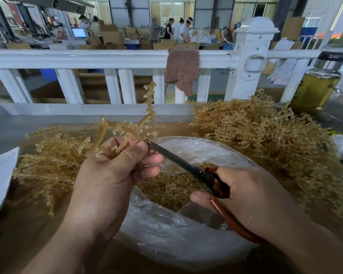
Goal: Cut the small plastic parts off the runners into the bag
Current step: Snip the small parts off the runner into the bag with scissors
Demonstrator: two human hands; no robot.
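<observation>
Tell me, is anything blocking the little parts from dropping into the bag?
Nothing visible does. The left hand holds the runner at the scissors tips, just above the plastic bag, whose mouth lies open.

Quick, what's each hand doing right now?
Left hand: holding a runner of plastic parts.
Right hand: holding the scissors, blades closed.

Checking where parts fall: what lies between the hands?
Head view: scissors reach from right hand to the runner in left hand, above the open bag of parts.
</observation>
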